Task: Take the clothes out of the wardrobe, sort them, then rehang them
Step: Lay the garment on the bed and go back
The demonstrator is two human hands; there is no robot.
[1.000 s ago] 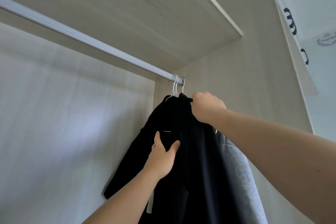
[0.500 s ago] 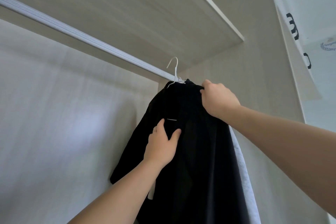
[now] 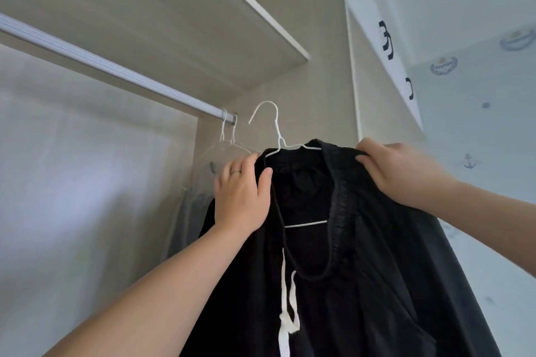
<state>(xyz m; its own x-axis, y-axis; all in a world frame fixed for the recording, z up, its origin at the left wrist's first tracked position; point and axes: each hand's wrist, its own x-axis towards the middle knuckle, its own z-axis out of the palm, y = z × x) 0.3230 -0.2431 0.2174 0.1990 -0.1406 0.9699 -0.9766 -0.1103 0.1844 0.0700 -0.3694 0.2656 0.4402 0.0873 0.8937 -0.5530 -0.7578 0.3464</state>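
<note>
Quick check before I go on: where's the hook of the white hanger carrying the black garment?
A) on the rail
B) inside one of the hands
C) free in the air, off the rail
C: the white hanger has its hook free beside the rail end, touching nothing, while the left hand and right hand grip the black garment at its shoulders.

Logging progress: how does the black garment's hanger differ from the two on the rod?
The hanger under the black garment is off the rod, hook free; the two hangers hook over it. Left hand and right hand hold the first; the pair hang untouched. All are white wire.
</note>
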